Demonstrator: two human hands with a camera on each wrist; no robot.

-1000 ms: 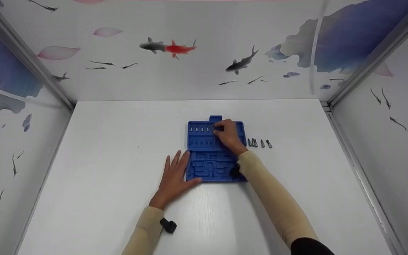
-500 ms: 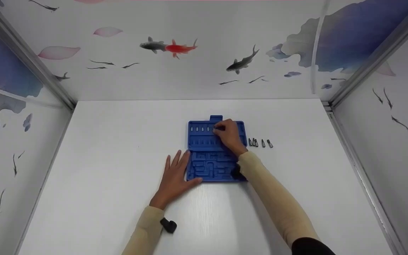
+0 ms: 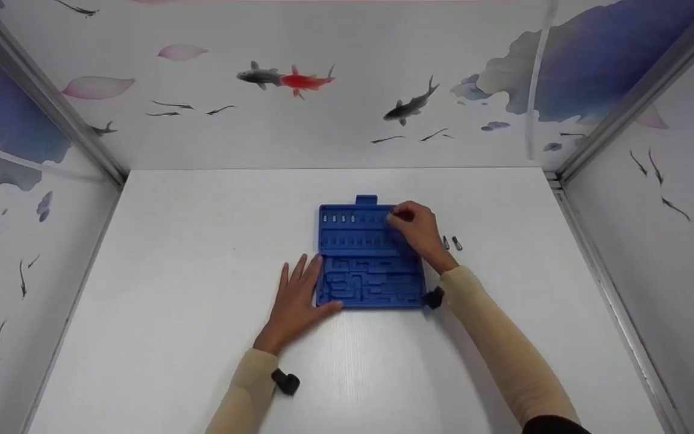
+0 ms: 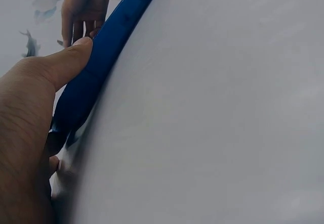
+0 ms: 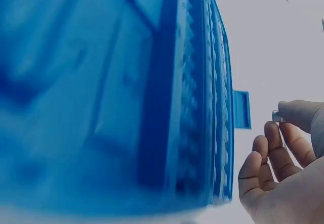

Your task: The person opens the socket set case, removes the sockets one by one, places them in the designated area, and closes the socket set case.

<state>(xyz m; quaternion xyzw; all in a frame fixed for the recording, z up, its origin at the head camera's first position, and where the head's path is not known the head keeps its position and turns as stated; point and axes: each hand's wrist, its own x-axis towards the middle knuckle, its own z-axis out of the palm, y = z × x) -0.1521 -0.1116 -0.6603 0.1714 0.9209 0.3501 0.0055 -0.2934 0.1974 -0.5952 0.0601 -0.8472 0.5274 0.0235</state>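
Observation:
An open blue plastic tool case [image 3: 356, 250] lies on the white table, its moulded lower half toward me. Along the back row stand several small metal bits [image 3: 343, 219]. My left hand [image 3: 291, 304] lies spread at the case's left side, thumb [image 4: 76, 57] on its near edge. My right hand [image 3: 416, 226] is above the right end of the back row. In the right wrist view, its thumb and forefinger pinch a small silvery bit [image 5: 277, 116], mostly hidden by the fingertips. The other fingers of that hand are loosely bent.
Loose metal bits [image 3: 456, 243] lie on the table right of the case, partly hidden behind the right hand. A latch tab [image 3: 366, 199] sticks out at the case's back. Patterned panels wall the table at the back and both sides.
The right hand has moved right from the fifth place of the back row, which no longer shows a bit, toward the case's right edge. The left hand has stayed in place.

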